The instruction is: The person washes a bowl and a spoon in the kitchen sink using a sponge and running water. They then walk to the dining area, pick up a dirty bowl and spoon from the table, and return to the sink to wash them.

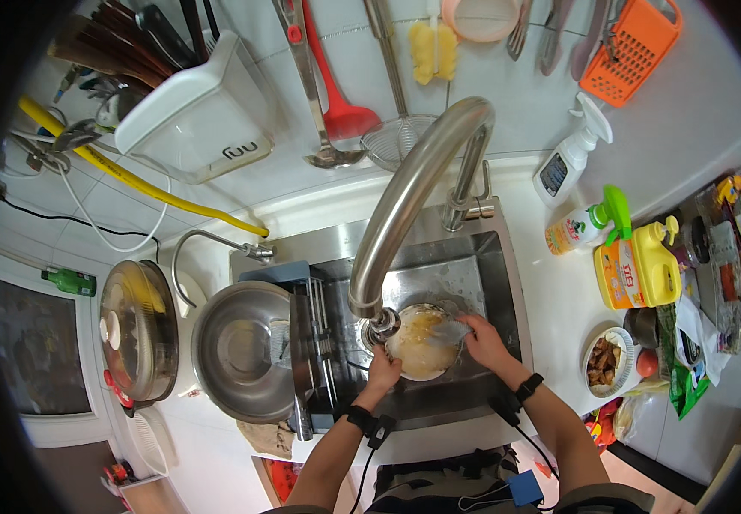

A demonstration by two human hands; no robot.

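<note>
A white bowl (412,369) holding cloudy, yellowish liquid sits in the stainless steel sink (380,408), just below the faucet's spout (383,324). My left hand (385,372) grips the bowl's left rim, its thumb near the edge. In my right hand (485,342) is a greyish, translucent scrubbing cloth (451,333), pressed into the bowl at its upper right side. The fingers of that hand are partly hidden by the cloth. Whether water runs from the spout is hard to tell.
A steel basin (226,366) stands left of the sink beside a metal rack (322,347). The tall curved faucet (422,167) arches over the sink. Along the right counter are spray bottles (573,228), a yellow pump jug (656,273) and a bowl of brown food pieces (604,363).
</note>
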